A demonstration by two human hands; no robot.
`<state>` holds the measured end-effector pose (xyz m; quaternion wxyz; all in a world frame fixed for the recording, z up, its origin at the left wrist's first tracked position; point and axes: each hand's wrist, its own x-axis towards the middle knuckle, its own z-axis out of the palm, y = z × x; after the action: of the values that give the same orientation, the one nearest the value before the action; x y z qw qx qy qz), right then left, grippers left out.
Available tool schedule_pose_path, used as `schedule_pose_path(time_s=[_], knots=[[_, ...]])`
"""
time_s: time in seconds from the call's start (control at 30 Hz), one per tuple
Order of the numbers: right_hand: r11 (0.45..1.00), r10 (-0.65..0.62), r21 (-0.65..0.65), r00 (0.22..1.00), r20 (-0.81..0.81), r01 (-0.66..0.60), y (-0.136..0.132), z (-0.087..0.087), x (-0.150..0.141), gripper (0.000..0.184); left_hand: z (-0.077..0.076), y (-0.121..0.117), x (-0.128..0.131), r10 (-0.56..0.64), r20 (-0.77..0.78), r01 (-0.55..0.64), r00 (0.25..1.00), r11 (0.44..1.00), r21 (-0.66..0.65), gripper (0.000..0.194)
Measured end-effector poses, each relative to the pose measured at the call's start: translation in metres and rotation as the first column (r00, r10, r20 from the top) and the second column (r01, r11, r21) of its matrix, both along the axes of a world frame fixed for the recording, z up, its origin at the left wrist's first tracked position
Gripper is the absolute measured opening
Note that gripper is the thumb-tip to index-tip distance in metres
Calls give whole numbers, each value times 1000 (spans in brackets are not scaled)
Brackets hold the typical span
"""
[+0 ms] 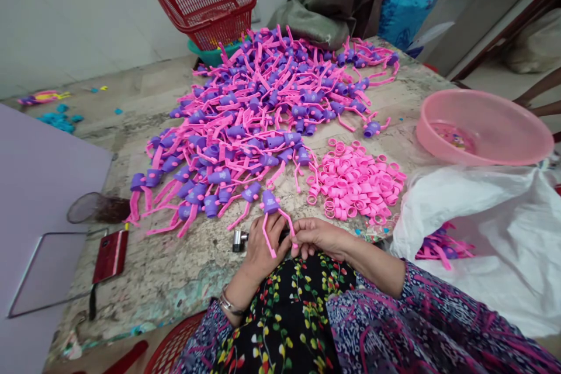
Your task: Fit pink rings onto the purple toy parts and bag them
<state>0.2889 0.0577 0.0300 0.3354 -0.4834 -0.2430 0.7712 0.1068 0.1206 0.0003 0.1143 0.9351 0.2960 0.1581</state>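
Observation:
A small purple cup-shaped toy part (pixel 270 202) with two long pink limbs is held upright before me at the table's near edge. My left hand (pixel 263 248) is closed behind it, its fingertips just below the purple cup and partly hidden by the limbs. With its thumb and fingers, my right hand (pixel 322 236) pinches the end of the right-hand pink limb. Beside my left hand lies a short metal cylinder fitting (pixel 239 240), partly hidden by the hand. Beyond my hands spreads a large heap of similar purple-and-pink toy parts (pixel 258 105).
Right of the heap lies a pile of pink rings (pixel 357 181). A pink basin (pixel 486 128) and a white sack (pixel 495 234) stand at right. Behind is a red basket (pixel 201 0) above a green tub (pixel 213 57). A red phone-like object (pixel 110 257) lies left.

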Motion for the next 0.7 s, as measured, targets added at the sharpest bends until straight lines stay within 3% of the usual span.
schedule_pose_path(time_s=[0.33,0.57,0.7], knots=[[1000,-6,-9,1000,-14,6,1,-1,0,19,-6,-1,-2,10,37,-10,999,1000,21,40],[1000,-7,-2,1000,-10,7,1,2,0,22,-11,-2,-2,31,200,-44,979,997,59,34],[1000,14,1,1000,2,-14,1,4,-1,21,-19,-3,-5,33,259,-67,965,990,122,63]])
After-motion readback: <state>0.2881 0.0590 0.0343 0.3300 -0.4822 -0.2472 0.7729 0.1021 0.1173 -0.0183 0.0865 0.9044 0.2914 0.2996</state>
